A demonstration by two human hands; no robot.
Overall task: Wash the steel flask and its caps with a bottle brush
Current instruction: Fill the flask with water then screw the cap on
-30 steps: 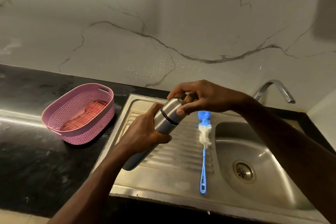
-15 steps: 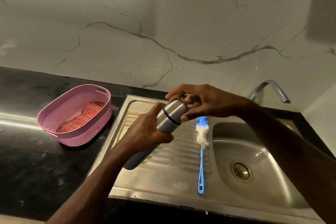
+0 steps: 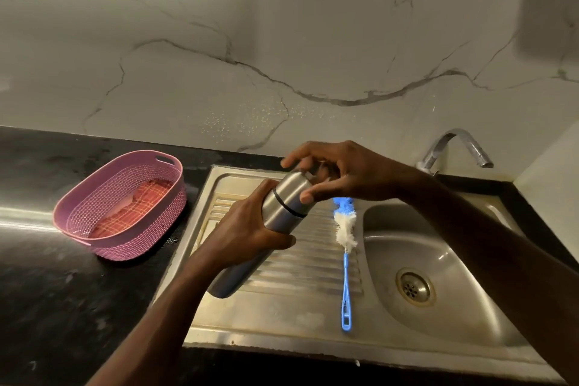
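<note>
Over steel drainboard | left hand grips flask | right hand grips cap

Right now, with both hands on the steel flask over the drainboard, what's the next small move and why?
Probably twist the steel cap off. The left hand grips the tilted steel flask around its body, and the right hand has fingers curled round the cap, which looks seated at the dark seam. The blue-handled bottle brush lies untouched on the ribbed steel drainboard, so brushing likely waits on opening.
</note>
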